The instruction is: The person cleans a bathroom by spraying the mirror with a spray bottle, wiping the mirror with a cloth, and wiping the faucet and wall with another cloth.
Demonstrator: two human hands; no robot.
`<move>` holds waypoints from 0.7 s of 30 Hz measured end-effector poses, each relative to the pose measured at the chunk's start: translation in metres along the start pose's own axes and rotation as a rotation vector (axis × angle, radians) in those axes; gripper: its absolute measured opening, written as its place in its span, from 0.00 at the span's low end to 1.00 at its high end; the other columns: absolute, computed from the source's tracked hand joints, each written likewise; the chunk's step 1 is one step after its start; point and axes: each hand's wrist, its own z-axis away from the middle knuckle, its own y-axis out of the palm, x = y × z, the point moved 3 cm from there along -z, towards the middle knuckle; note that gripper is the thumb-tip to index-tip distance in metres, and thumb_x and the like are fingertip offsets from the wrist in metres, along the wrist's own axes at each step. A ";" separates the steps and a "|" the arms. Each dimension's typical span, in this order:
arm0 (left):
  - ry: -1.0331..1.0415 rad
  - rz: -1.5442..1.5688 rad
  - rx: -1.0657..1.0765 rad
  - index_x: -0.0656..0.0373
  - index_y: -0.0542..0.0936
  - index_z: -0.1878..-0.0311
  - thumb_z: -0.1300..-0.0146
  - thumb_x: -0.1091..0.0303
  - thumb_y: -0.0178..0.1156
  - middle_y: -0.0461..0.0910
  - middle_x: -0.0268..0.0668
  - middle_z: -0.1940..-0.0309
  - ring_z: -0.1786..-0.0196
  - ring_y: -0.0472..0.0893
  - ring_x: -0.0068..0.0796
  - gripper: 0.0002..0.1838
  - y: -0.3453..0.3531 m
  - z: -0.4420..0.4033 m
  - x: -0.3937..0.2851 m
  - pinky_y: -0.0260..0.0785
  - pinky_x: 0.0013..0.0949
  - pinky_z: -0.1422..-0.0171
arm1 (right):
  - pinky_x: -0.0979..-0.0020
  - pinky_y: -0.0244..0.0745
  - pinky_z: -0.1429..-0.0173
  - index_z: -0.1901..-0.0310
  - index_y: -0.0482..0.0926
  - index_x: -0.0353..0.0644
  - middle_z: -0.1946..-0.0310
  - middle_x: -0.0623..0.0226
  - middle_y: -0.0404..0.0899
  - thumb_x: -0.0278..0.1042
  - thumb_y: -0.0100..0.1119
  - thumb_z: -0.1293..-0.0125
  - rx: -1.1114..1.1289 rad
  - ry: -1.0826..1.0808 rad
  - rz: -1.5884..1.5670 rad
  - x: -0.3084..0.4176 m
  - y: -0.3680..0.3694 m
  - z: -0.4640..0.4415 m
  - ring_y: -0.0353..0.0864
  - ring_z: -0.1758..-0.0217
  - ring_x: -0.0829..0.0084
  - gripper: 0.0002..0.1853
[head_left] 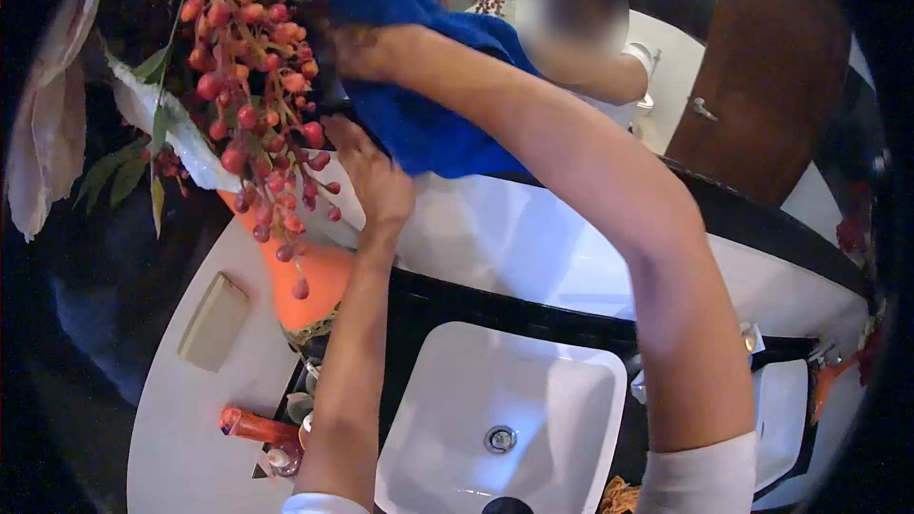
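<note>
A blue cloth (438, 133) is bunched and draped against the mirror at the top centre. My right hand (362, 52), blurred by motion, holds the cloth near its upper left part, with folds above and below the hand. Below it, my left hand (378, 179) has its fingers stretched out near the mirror's lower edge, beside the hanging red berries (252, 114). Nothing shows in that hand. Its fingertips lie partly in shadow.
An orange vase (309, 276) with flowers stands left of my left forearm. A white basin (457, 400) lies below, between both forearms. Small bottles (281, 460) and a beige box (214, 322) are at the left. The mirror (666, 86) reflects a person.
</note>
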 end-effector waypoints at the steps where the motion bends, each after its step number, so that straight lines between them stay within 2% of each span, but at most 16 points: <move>1: -0.034 0.071 0.008 0.70 0.45 0.30 0.42 0.66 0.51 0.44 0.61 0.30 0.27 0.42 0.56 0.40 -0.003 -0.003 -0.003 0.30 0.44 0.23 | 0.53 0.44 0.27 0.41 0.70 0.41 0.37 0.57 0.65 0.42 0.46 0.40 -0.082 0.066 -0.021 -0.015 -0.028 0.004 0.62 0.34 0.62 0.26; 2: -0.075 0.158 0.043 0.71 0.45 0.31 0.41 0.64 0.54 0.45 0.58 0.30 0.26 0.42 0.51 0.41 0.006 0.000 0.014 0.32 0.42 0.23 | 0.53 0.42 0.26 0.39 0.68 0.38 0.33 0.57 0.60 0.40 0.43 0.38 -0.483 0.271 -0.262 -0.028 -0.073 0.030 0.56 0.29 0.62 0.26; 3: -0.074 0.153 0.046 0.71 0.45 0.31 0.41 0.64 0.54 0.45 0.58 0.30 0.26 0.42 0.51 0.41 0.006 0.002 0.024 0.32 0.42 0.23 | 0.53 0.42 0.26 0.39 0.68 0.38 0.33 0.57 0.60 0.40 0.43 0.38 -0.485 0.274 -0.267 -0.017 -0.075 0.034 0.56 0.29 0.62 0.26; 5: -0.092 0.290 0.175 0.72 0.46 0.31 0.41 0.61 0.55 0.46 0.57 0.30 0.26 0.43 0.47 0.42 0.003 0.009 0.030 0.34 0.39 0.24 | 0.52 0.42 0.28 0.42 0.71 0.46 0.40 0.66 0.68 0.44 0.48 0.42 -0.406 0.341 -0.045 0.008 -0.059 0.031 0.55 0.30 0.67 0.26; 6: -0.099 0.336 0.221 0.72 0.46 0.31 0.40 0.60 0.56 0.47 0.56 0.30 0.26 0.43 0.46 0.43 -0.001 0.014 0.028 0.34 0.38 0.24 | 0.55 0.44 0.28 0.44 0.74 0.45 0.39 0.65 0.68 0.41 0.48 0.43 -0.707 0.426 -0.039 0.031 -0.029 0.026 0.58 0.31 0.66 0.24; 8: -0.390 0.790 0.189 0.72 0.45 0.31 0.40 0.58 0.56 0.47 0.54 0.29 0.26 0.44 0.44 0.43 -0.009 0.030 0.017 0.35 0.36 0.24 | 0.56 0.55 0.33 0.45 0.75 0.44 0.40 0.64 0.69 0.38 0.49 0.45 -0.480 0.315 -0.057 0.063 -0.011 0.048 0.61 0.33 0.65 0.24; 9: -0.490 0.946 0.171 0.72 0.45 0.31 0.40 0.57 0.56 0.47 0.53 0.29 0.26 0.44 0.43 0.44 -0.008 0.036 0.015 0.36 0.36 0.24 | 0.58 0.64 0.42 0.50 0.78 0.43 0.42 0.62 0.71 0.36 0.51 0.48 -0.463 0.245 -0.162 0.071 -0.008 0.068 0.64 0.35 0.64 0.22; 10: -0.489 0.799 0.083 0.71 0.45 0.31 0.41 0.57 0.57 0.46 0.52 0.29 0.26 0.44 0.42 0.44 -0.004 0.041 0.025 0.35 0.35 0.24 | 0.58 0.67 0.49 0.56 0.81 0.43 0.45 0.61 0.73 0.36 0.53 0.51 -0.523 0.220 -0.250 0.078 0.018 0.069 0.65 0.36 0.62 0.19; 12: -0.450 0.447 0.013 0.70 0.45 0.30 0.41 0.63 0.57 0.44 0.52 0.28 0.25 0.43 0.42 0.43 -0.025 0.039 0.000 0.34 0.35 0.24 | 0.56 0.68 0.49 0.63 0.82 0.44 0.49 0.60 0.74 0.36 0.54 0.54 -0.409 0.313 -0.344 0.076 0.014 0.110 0.66 0.38 0.61 0.15; 13: -0.455 0.448 0.010 0.70 0.45 0.30 0.41 0.63 0.57 0.44 0.52 0.28 0.25 0.43 0.42 0.43 -0.025 0.040 -0.003 0.34 0.35 0.24 | 0.52 0.68 0.50 0.67 0.80 0.44 0.51 0.59 0.75 0.36 0.54 0.55 -0.669 0.309 -0.172 0.070 0.027 0.136 0.68 0.39 0.60 0.12; 14: -0.355 0.429 0.028 0.70 0.45 0.30 0.42 0.67 0.57 0.44 0.53 0.28 0.25 0.43 0.43 0.42 -0.023 0.040 -0.007 0.34 0.35 0.24 | 0.49 0.67 0.51 0.66 0.80 0.46 0.53 0.61 0.75 0.35 0.55 0.54 -0.760 0.328 -0.344 0.054 0.034 0.161 0.69 0.41 0.59 0.11; 16: -0.153 0.312 0.071 0.68 0.47 0.30 0.45 0.77 0.55 0.44 0.56 0.29 0.25 0.42 0.48 0.41 -0.025 0.044 -0.011 0.34 0.39 0.24 | 0.51 0.66 0.54 0.59 0.80 0.51 0.56 0.66 0.76 0.33 0.58 0.55 -0.652 0.402 -0.242 0.018 -0.002 0.242 0.73 0.46 0.60 0.17; 17: -0.161 0.307 0.062 0.68 0.47 0.30 0.45 0.77 0.55 0.44 0.56 0.29 0.25 0.42 0.48 0.41 -0.027 0.045 -0.013 0.34 0.39 0.24 | 0.52 0.64 0.54 0.58 0.80 0.50 0.58 0.64 0.78 0.32 0.61 0.57 -0.515 0.433 -0.276 0.004 -0.015 0.277 0.74 0.49 0.60 0.19; 19: -0.036 0.294 0.152 0.66 0.48 0.30 0.47 0.76 0.56 0.44 0.58 0.29 0.26 0.43 0.53 0.42 -0.025 0.044 -0.021 0.36 0.43 0.24 | 0.45 0.63 0.46 0.57 0.80 0.46 0.65 0.58 0.81 0.32 0.63 0.51 -0.223 0.521 -0.237 -0.011 -0.016 0.359 0.78 0.55 0.57 0.16; 20: -0.004 0.164 0.274 0.61 0.44 0.28 0.48 0.74 0.60 0.36 0.54 0.27 0.25 0.41 0.49 0.47 -0.023 0.042 -0.024 0.37 0.46 0.25 | 0.43 0.61 0.44 0.56 0.80 0.46 0.63 0.57 0.81 0.34 0.62 0.48 -0.283 0.596 -0.229 -0.014 -0.012 0.393 0.79 0.56 0.58 0.16; 21: -0.013 0.163 0.271 0.61 0.44 0.28 0.48 0.74 0.60 0.36 0.54 0.27 0.25 0.41 0.49 0.47 -0.022 0.042 -0.027 0.37 0.46 0.25 | 0.41 0.58 0.41 0.55 0.80 0.46 0.61 0.56 0.81 0.35 0.61 0.45 -0.341 0.673 -0.222 -0.013 -0.009 0.411 0.80 0.56 0.58 0.15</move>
